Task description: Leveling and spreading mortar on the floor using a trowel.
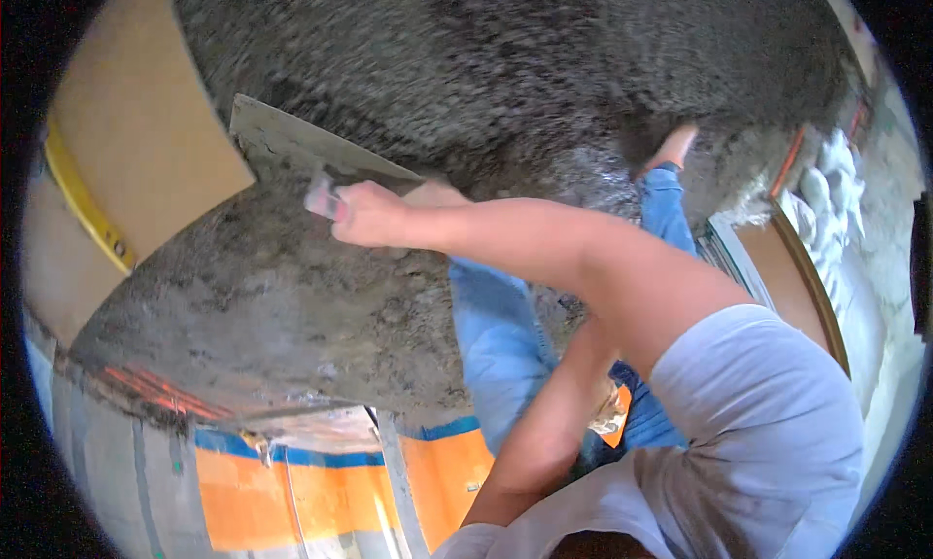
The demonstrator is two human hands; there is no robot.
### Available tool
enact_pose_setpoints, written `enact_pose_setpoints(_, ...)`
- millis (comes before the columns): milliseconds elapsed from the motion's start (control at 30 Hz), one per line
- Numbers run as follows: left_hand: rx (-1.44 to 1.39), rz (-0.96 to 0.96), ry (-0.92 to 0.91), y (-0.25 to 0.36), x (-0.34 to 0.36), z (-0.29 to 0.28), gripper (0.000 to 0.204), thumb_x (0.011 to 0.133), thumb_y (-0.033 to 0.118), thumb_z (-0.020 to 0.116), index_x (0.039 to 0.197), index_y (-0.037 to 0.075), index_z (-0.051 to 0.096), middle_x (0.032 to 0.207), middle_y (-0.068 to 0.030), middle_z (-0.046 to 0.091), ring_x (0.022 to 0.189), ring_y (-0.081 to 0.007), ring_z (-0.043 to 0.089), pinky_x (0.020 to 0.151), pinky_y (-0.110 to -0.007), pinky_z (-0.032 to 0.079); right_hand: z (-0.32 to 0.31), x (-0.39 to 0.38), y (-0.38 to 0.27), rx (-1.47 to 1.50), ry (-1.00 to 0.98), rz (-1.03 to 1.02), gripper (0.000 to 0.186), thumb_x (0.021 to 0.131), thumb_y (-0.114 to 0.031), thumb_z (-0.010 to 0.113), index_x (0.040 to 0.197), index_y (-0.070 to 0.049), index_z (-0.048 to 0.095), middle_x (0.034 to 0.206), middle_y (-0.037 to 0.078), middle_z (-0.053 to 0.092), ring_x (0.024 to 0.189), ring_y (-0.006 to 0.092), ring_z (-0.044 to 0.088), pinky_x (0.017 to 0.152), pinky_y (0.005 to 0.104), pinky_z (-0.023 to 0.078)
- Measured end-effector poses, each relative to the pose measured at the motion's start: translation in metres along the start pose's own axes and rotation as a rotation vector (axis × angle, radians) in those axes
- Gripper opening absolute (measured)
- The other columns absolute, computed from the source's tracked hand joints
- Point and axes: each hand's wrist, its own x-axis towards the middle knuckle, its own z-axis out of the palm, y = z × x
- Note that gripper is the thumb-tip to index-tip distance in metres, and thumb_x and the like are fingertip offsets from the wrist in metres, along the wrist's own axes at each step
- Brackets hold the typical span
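Note:
My right hand (374,215), at the end of the bare arm reaching across from the right, is closed round the handle of a plastering trowel (292,139). The trowel has a long, flat grey blade, which lies against a wet, grey mortar surface (515,63). Its handle end (323,199) looks pale pinkish and is blurred. The left forearm (554,408) rises from the lower edge and passes behind the right arm, which hides my left hand. Below the mortar, my legs in blue jeans (496,335) are spread, with a bare foot (673,147) on the right.
A beige board (146,112) stands at the left with a yellow spirit level (86,199) on it. At the right are white plastic bags (831,192), a brown board (782,262) and a red-orange bar (789,160). Orange panels (243,501) line the lower left.

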Motion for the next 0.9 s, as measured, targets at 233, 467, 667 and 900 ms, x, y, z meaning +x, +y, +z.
enact_pose_setpoints(233,0.193,-0.045,-0.099,0.006,0.021,-0.003,0.033,0.084,0.014,0.047,0.114,0.005,0.058,0.117,-0.0235,0.058,0.110,-0.0341,0.055,0.091,-0.046,0.046,-0.119,-0.060,0.095,-0.080,0.389,0.041,0.032,0.070,-0.024,0.062,0.099,-0.009,0.066,0.091,0.015,0.066,0.084,0.0324,0.065,0.076,0.0402,0.052)
enact_pose_setpoints(467,0.201,0.015,-0.118,0.006,0.028,0.006,0.036,0.085,0.011,0.048,0.118,0.002,0.056,0.120,-0.0213,0.057,0.114,-0.0360,0.052,0.098,-0.044,0.041,-0.241,-0.202,0.231,-0.228,0.937,0.455,0.039,0.071,-0.027,0.057,0.107,-0.015,0.066,0.101,0.016,0.065,0.089,0.0326,0.064,0.081,0.0384,0.051)
enact_pose_setpoints(667,0.419,-0.125,-0.203,0.000,0.048,0.014,0.038,0.086,0.014,0.049,0.123,0.007,0.055,0.126,-0.0169,0.055,0.116,-0.0337,0.051,0.098,-0.044,0.041,-0.210,-0.135,0.142,-0.183,0.446,0.141,0.031,0.068,-0.022,0.057,0.097,-0.014,0.068,0.092,0.015,0.067,0.086,0.0335,0.064,0.077,0.0452,0.052)
enact_pose_setpoints(900,0.380,-0.201,-0.157,0.026,0.087,0.046,0.039,0.087,0.014,0.051,0.126,0.008,0.052,0.126,-0.0192,0.054,0.117,-0.0375,0.050,0.099,-0.042,0.041,-0.375,-0.274,0.322,-0.360,0.755,0.116,0.038,0.068,-0.030,0.057,0.102,-0.016,0.068,0.086,0.014,0.067,0.083,0.0359,0.064,0.072,0.0440,0.052)
